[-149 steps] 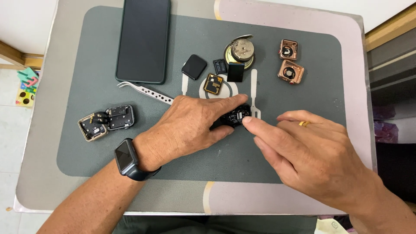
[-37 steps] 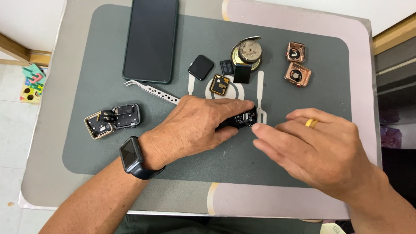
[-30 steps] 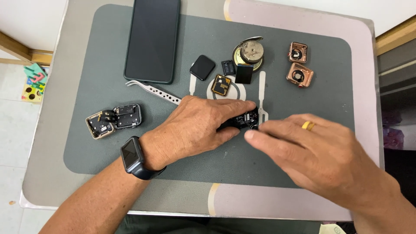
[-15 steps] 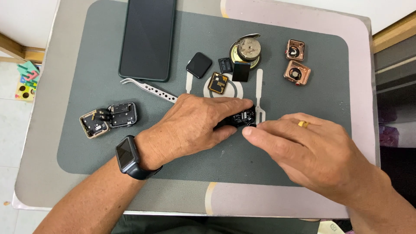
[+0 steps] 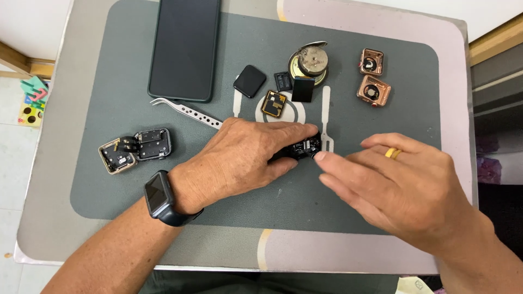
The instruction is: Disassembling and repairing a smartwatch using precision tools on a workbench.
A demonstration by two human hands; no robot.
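On grey mat (image 5: 109, 185): left hand (image 5: 239, 158) grip pinching black module (image 5: 305, 147); right hand (image 5: 403, 190) fingers spread, touching it.

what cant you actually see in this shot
- Head view: the small black part is mostly covered by the left hand; its shape is unclear.
- Tweezers: one end runs under the left hand.
- Phone: top cut off by the frame edge.
- Right hand: fingertip contact with the part is too fine to tell.

table (image 5: 49, 228) — grey mat (image 5: 109, 179) | on mat — phone (image 5: 184, 46), tweezers (image 5: 185, 112), watch parts (image 5: 373, 90)
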